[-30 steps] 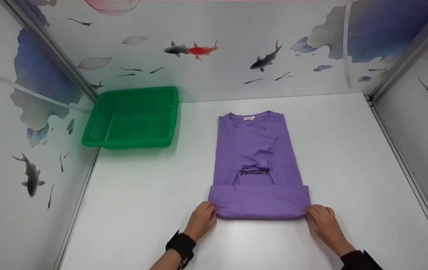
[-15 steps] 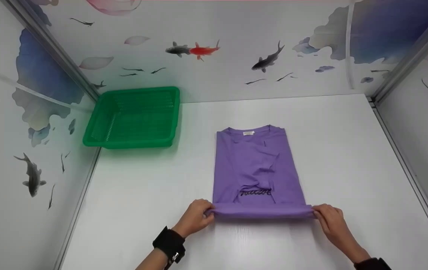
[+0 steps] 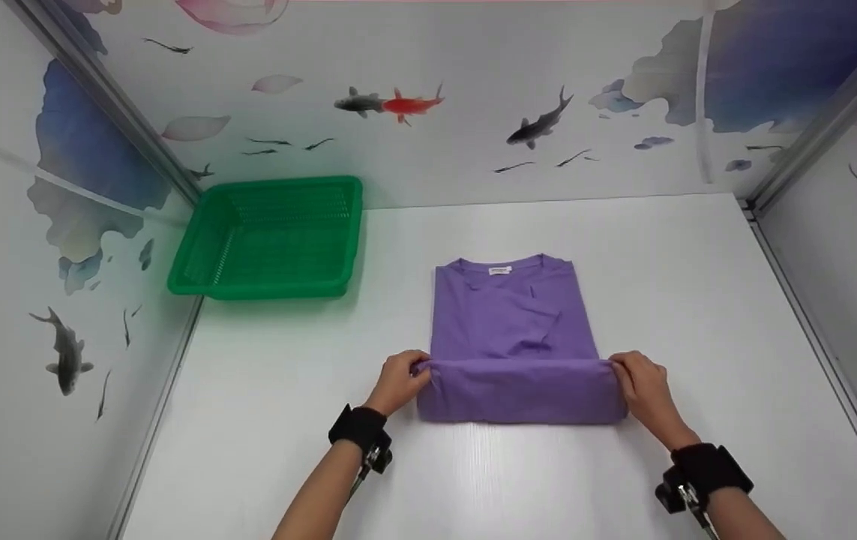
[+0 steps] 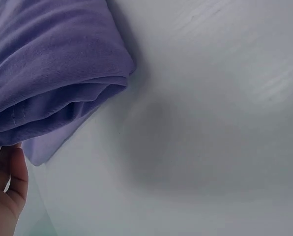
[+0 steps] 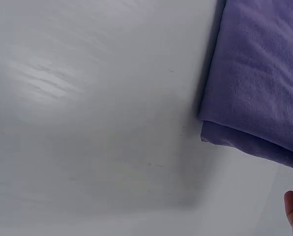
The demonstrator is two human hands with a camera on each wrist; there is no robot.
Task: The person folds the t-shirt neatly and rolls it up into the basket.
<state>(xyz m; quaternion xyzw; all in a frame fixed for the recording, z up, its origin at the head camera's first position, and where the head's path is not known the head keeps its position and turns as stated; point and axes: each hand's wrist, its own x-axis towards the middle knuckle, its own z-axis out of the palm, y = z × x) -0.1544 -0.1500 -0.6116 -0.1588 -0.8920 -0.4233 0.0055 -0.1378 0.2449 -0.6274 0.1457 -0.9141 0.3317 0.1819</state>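
Note:
A purple T-shirt (image 3: pixel 518 394) lies on the white table, its neckline and white label (image 3: pixel 500 271) pointing away from me. Its lower part is folded up into a thick band whose upper edge crosses the chest. My left hand (image 3: pixel 400 381) pinches the left end of that edge, and my right hand (image 3: pixel 645 386) grips the right end. Layered folds of the T-shirt (image 4: pixel 63 54) show above the left thumb in the left wrist view. In the right wrist view the T-shirt (image 5: pixel 259 73) hides most of the right fingers; the thumb shows below it.
A green plastic basket (image 3: pixel 278 289) stands at the table's back left, close to the wall. White panels with painted fish and petals rise at the back and both sides. White table surface (image 3: pixel 698 300) extends around the shirt.
The shirt slid toward me, then its lower part was turned over away from me. The band now covers the dark lettering. Both hands came back toward me, then moved forward with the fold.

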